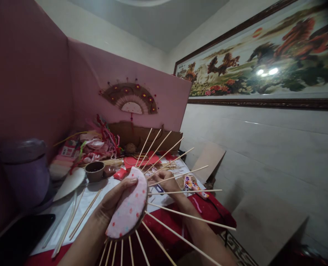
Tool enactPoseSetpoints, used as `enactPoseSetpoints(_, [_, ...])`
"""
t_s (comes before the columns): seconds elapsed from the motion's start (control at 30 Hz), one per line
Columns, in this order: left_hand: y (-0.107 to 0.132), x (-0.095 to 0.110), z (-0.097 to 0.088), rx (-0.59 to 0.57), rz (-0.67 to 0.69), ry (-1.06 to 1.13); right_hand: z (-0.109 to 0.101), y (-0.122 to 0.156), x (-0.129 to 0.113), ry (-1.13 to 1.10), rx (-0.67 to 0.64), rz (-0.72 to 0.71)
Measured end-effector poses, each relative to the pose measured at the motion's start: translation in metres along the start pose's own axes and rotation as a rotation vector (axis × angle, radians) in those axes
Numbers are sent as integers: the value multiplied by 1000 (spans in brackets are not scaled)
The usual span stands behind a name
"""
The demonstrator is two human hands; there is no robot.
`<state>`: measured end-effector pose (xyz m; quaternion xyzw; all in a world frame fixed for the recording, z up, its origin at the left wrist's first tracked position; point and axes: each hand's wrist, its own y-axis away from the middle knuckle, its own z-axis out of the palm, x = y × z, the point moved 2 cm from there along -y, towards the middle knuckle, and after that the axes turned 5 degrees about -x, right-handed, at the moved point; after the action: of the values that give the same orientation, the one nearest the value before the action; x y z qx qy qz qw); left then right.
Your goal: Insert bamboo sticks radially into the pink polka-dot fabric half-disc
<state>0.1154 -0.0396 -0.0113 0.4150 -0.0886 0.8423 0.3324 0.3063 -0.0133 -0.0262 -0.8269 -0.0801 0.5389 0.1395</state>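
My left hand [115, 201] is closed on a half-round fan base [129, 210], its thumb lying over the face. Pale fabric with red and blue spots covers the base. From the curved edge, several thin wooden sticks [186, 192] spread out like rays toward the right and down. Behind the upper sticks, close to the base's edge, is my right hand [166, 181] with its fingers bent together. What its fingertips pinch is hidden by the sticks. A small blue-and-white item [158, 188] lies on the table beside that hand.
A finished decorated fan [132, 94] hangs on the pink board. The table holds a brown cup [94, 171], clear glue sticks [66, 225], loose wooden sticks [84, 214], red paper [141, 161], a flower-patterned piece [193, 184] and a dark flat device [22, 240]. A purple bin [26, 181] stands left.
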Motion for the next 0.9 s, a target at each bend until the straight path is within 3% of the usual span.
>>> enactPoseSetpoints(0.1, [-1,0,-4,-3,-46,-47,-35,4,0,-125,-84,60])
enactPoseSetpoints(0.13, [-1,0,-4,5,-51,-77,-47,5,0,-324,-169,125])
enactPoseSetpoints(0.23, [2,1,0,62,-20,-178,-85,8,-9,-449,-141,114])
enactPoseSetpoints(0.37, [7,4,9,101,7,-274,-113,9,-24,-672,-55,91])
enactPoseSetpoints(0.57, [9,5,7,159,59,-308,-122,20,-48,-678,102,-153])
enactPoseSetpoints(0.9, [9,4,9,110,22,-366,-120,17,-60,-551,173,-224])
